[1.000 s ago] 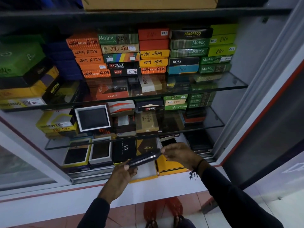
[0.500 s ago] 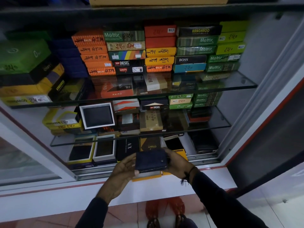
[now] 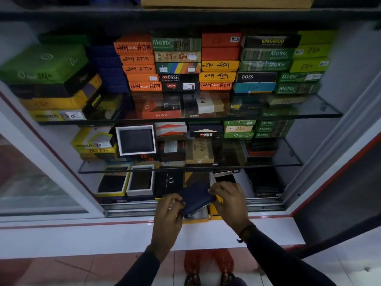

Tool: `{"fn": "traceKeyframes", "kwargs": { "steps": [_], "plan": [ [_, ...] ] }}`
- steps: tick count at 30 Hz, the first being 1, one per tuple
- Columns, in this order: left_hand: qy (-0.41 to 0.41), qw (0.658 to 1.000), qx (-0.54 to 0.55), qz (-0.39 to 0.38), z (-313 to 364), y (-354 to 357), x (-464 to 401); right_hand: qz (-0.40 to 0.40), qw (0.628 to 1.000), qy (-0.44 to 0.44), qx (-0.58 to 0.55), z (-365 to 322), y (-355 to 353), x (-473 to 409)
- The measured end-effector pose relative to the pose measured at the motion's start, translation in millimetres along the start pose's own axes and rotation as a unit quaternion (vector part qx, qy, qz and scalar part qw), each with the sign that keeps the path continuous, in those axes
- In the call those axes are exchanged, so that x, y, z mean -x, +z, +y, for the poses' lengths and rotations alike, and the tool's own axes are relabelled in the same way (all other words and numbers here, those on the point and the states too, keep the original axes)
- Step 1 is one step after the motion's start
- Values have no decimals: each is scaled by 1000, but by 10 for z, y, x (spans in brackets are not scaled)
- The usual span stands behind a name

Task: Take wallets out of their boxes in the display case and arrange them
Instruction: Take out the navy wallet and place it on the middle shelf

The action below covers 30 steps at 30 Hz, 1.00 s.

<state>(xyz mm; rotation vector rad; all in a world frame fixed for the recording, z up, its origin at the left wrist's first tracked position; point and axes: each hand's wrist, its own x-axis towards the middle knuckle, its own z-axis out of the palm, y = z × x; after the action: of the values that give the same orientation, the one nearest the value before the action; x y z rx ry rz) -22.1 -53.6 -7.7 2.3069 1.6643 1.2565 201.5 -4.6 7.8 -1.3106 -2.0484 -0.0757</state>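
While both hands grip it, left hand (image 3: 168, 211) pinching one edge, right hand (image 3: 229, 200) the other, navy zip wallet (image 3: 195, 200) sits tilted over its open yellow box (image 3: 198, 218) at bottom shelf front; unboxing step, next needs placing it neatly on display

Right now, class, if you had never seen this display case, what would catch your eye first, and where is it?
First, the two hands at the bottom centre: left hand and right hand together hold a dark blue zip wallet over a yellow box. Next, the bright orange boxes stacked on the top glass shelf, then the white-framed open box at the middle shelf's left.
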Motion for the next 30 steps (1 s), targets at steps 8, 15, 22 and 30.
{"fn": "traceKeyframes", "kwargs": {
  "steps": [8,15,22,30],
  "plan": [
    [-323,909,257,-52,-106,5,-97,-185,865,356,-300,-1,62,-177],
    [-406,901,63,-138,-282,234,-135,-304,910,280,-22,-214,408,-161],
    [-461,860,98,-197,-415,354,-128,-306,902,304,-25,-382,608,-124],
    [-459,866,135,-144,-376,-51,-191,-203,813,503,-212,-344,571,-211]
  ]
}}
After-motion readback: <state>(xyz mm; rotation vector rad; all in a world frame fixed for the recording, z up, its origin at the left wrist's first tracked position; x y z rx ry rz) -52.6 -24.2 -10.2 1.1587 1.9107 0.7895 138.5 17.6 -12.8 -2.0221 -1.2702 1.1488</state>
